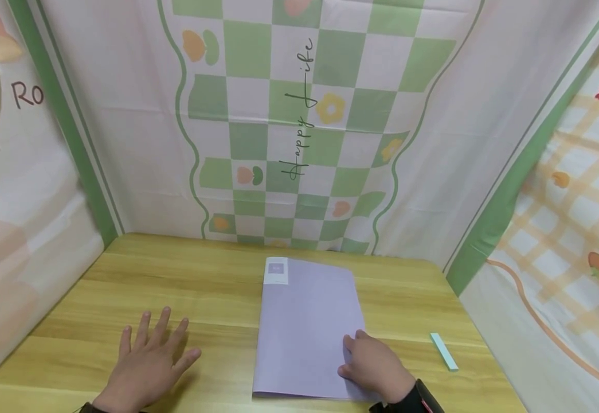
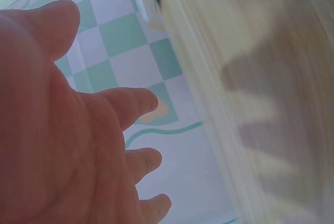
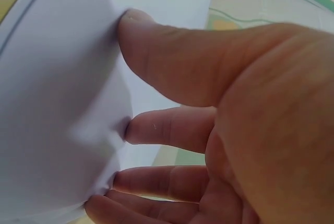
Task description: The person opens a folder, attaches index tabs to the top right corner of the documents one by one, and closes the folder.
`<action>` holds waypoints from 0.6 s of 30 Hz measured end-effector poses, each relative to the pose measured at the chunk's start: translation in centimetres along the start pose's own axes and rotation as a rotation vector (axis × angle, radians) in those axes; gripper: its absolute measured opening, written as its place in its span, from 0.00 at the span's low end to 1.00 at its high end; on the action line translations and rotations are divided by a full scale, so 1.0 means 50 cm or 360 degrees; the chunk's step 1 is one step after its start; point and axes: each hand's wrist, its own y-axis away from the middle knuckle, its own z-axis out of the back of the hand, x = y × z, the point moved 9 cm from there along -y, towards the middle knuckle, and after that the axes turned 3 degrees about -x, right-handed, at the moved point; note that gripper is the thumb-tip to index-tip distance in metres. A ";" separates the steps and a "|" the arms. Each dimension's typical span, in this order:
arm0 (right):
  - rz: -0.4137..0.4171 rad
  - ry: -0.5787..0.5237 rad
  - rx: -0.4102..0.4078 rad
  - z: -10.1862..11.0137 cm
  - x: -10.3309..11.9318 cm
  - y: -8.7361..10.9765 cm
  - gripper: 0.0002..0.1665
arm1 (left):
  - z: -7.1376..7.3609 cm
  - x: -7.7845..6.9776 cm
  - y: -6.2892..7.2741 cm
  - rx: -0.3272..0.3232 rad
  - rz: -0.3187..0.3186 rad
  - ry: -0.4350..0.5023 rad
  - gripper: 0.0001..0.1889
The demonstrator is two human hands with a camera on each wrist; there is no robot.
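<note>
A lilac folder point(image 1: 306, 321) lies closed on the wooden table, a white label point(image 1: 277, 277) at its top left corner. My right hand point(image 1: 374, 367) reaches over the folder's lower right edge. In the right wrist view, thumb and fingertips point(image 3: 136, 18) press on the lilac cover point(image 3: 57, 88), spread apart from each other. My left hand point(image 1: 147, 367) hovers palm down over the table to the left of the folder, fingers spread and holding nothing. The left wrist view shows its fingers point(image 2: 133, 104) extended, their shadow falling on the tabletop.
A small pale teal bar point(image 1: 443, 351) lies on the table point(image 1: 216, 287) to the right of my right hand. Behind the table hangs a green-and-white checked cloth point(image 1: 299, 143). Printed cloths also enclose the left and right sides.
</note>
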 end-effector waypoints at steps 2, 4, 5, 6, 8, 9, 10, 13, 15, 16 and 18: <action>0.0003 -0.0001 0.0000 0.000 0.007 -0.004 0.36 | -0.001 0.000 0.000 0.0001 0.0002 0.0004 0.40; 0.0000 -0.0012 0.0008 -0.002 0.012 -0.008 0.37 | -0.001 0.000 0.000 0.0002 0.0003 0.0010 0.40; 0.0000 -0.0011 0.0011 -0.003 0.015 -0.010 0.37 | -0.001 0.000 0.000 0.0003 0.0003 0.0011 0.40; 0.0000 -0.0008 0.0014 -0.003 0.017 -0.011 0.37 | -0.001 0.000 0.000 0.0002 0.0002 0.0012 0.40; 0.0019 -0.0004 0.0010 -0.005 0.023 -0.015 0.37 | -0.001 0.000 0.000 0.0000 -0.0001 0.0013 0.40; 0.0030 -0.0005 0.0005 -0.006 0.027 -0.017 0.37 | 0.000 0.000 -0.001 0.0000 -0.0002 0.0012 0.40; 0.0042 -0.0004 0.0000 -0.007 0.031 -0.019 0.37 | 0.000 0.000 -0.001 -0.0002 -0.0004 0.0011 0.40; 0.0080 0.0011 -0.0017 -0.007 0.044 -0.024 0.38 | 0.001 -0.001 -0.001 -0.0001 -0.0006 0.0001 0.40; 0.0093 0.0021 -0.0016 -0.007 0.053 -0.027 0.38 | 0.002 -0.001 -0.001 -0.0001 -0.0004 0.0001 0.40; 0.0101 0.0031 -0.0017 -0.007 0.057 -0.029 0.38 | 0.003 -0.001 0.000 -0.0001 -0.0004 -0.0001 0.40; 0.0105 0.0034 -0.0014 -0.008 0.064 -0.033 0.38 | 0.004 0.000 0.001 0.0000 -0.0001 0.0002 0.40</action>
